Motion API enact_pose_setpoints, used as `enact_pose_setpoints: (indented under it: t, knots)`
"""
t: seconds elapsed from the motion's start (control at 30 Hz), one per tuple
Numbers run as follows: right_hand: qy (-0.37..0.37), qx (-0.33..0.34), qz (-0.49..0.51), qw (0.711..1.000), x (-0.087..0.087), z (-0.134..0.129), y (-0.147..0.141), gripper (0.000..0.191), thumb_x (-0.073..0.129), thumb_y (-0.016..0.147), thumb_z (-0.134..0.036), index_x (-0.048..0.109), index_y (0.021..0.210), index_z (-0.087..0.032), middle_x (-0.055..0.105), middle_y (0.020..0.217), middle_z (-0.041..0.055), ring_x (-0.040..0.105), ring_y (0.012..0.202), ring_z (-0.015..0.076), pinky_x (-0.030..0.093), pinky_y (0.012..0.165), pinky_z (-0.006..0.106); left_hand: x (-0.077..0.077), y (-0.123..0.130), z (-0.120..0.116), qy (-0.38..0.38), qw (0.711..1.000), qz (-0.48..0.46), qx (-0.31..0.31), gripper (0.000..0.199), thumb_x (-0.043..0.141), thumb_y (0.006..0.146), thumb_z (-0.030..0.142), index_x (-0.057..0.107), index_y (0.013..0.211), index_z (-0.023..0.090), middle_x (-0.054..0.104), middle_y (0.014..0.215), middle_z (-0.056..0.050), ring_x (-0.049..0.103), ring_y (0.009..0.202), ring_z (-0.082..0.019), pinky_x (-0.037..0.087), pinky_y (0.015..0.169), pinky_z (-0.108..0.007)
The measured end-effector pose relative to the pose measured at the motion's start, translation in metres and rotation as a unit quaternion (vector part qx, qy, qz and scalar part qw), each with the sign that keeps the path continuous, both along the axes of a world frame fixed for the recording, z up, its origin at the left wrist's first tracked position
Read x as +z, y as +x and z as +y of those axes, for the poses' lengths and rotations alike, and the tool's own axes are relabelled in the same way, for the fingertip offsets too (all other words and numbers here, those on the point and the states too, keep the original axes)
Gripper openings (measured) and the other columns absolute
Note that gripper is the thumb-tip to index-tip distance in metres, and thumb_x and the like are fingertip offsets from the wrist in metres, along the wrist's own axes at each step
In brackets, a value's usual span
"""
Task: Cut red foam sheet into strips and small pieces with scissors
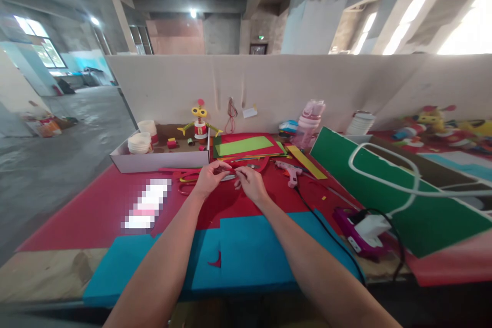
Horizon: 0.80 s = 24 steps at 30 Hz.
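Note:
My left hand (pixel 209 179) and my right hand (pixel 250 182) meet over the red tabletop, fingertips pinched together. Between them is a thin red strip (pixel 232 169) that looks like paper; much of it is hidden by the fingers. Scissors with yellow-and-red handles (pixel 186 184) lie just left of my left hand, partly covered by it. To the right of my right hand rests a pink glue gun (pixel 289 172) with a black cord. Behind the hands lies a stack of coloured sheets, with a light green one (pixel 244 147) on top.
A white box (pixel 161 162) at the back left holds white cups (pixel 139 142) and a yellow-eyed figure (pixel 200 125). Blue sheets (pixel 249 251) cover the front edge. On the right are a purple power strip (pixel 357 238), a green board (pixel 384 200) and a yellow strip (pixel 306 162).

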State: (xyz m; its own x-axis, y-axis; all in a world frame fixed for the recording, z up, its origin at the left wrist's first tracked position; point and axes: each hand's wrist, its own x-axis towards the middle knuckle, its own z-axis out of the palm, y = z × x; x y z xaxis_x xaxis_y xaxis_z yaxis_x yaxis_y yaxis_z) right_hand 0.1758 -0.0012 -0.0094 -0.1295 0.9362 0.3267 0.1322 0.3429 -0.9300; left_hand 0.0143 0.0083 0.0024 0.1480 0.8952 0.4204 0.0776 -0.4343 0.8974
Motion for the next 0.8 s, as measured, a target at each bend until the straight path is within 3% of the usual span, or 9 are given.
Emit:
enact_pose_setpoints:
  t: [0.2,0.3,0.43,0.63,0.8]
  knots:
    - [-0.005,0.017,-0.003,1.000,-0.0022,0.0009,-0.0006,0.011,0.051,0.083,-0.029,0.057,0.089,-0.021,0.055,0.059,-0.0034,0.059,0.049,0.0125,0.051,0.050,0.024,0.0002,-0.0014,-0.0003,0.003,0.999,0.034,0.036,0.015,0.070,0.071,0.031,0.070,0.077,0.017,0.068,0.072,-0.004,0.059,0.068,-0.016,0.044,0.065,-0.026]
    - [0.012,0.001,0.000,1.000,-0.0055,0.0033,0.0015,0.007,0.054,0.081,-0.027,0.052,0.086,-0.023,0.055,0.060,-0.0042,0.061,0.051,0.0128,0.051,0.047,0.023,0.0011,-0.0026,-0.0007,0.007,0.998,0.040,0.052,0.016,0.070,0.071,0.032,0.070,0.074,0.017,0.067,0.068,-0.003,0.058,0.065,-0.016,0.043,0.062,-0.026]
    - [0.017,-0.006,0.001,1.000,-0.0070,0.0045,0.0037,0.015,0.061,0.077,-0.030,0.048,0.079,-0.023,0.052,0.054,-0.0063,0.061,0.050,0.0130,0.050,0.044,0.021,0.0009,-0.0033,0.0001,0.013,0.996,0.052,0.069,0.015,0.071,0.071,0.032,0.069,0.071,0.017,0.065,0.065,-0.003,0.057,0.063,-0.015,0.042,0.061,-0.025]
    - [-0.044,0.016,0.027,0.999,-0.0071,0.0081,0.0020,0.025,0.066,0.077,-0.038,0.047,0.076,-0.021,0.055,0.049,-0.0063,0.061,0.044,0.0123,0.049,0.040,0.019,0.0013,-0.0025,-0.0002,0.050,0.996,0.050,0.047,0.010,0.069,0.073,0.028,0.070,0.072,0.018,0.070,0.083,-0.006,0.063,0.080,-0.020,0.046,0.078,-0.031]
    - [-0.158,0.088,0.128,0.975,-0.0076,0.0086,0.0042,0.033,0.072,0.072,-0.035,0.043,0.076,-0.020,0.061,0.064,-0.0049,0.067,0.053,0.0138,0.055,0.045,0.023,0.0024,-0.0031,-0.0005,0.109,0.991,0.070,0.042,0.009,0.067,0.075,0.027,0.071,0.071,0.020,0.068,0.092,-0.008,0.061,0.090,-0.022,0.044,0.087,-0.035]
